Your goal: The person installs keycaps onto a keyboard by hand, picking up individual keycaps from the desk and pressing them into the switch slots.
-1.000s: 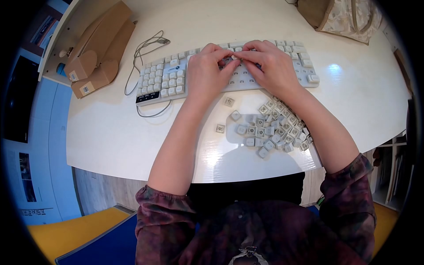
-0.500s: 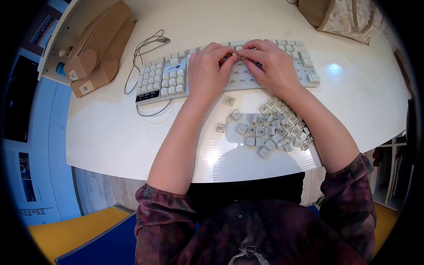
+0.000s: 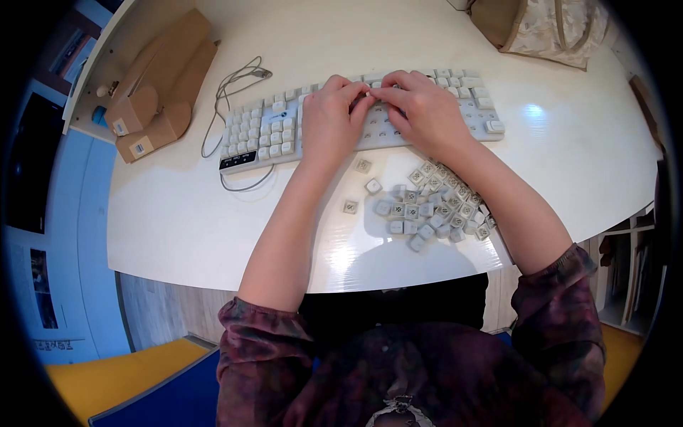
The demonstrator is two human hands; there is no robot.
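A pale keyboard lies across the white table, with keycaps on its left part and top rows and bare switch spots in its middle and right. My left hand rests over its middle, thumb and fingers bent together. Close beside it, my right hand has its fingertips pinched and touching the left ones. Whatever lies between the fingertips is too small to make out. A pile of loose keycaps sits in front of the keyboard, some upside down. Apart from it lie a few single keycaps.
Brown cardboard pieces stand at the back left of the table. A grey cable curls behind the keyboard's left end. A beige patterned bag sits at the back right.
The whole view has shifted slightly, moving the keyboard, pile and bag a little to the left. Both hands stay together over the keyboard, with their fingertips still meeting.
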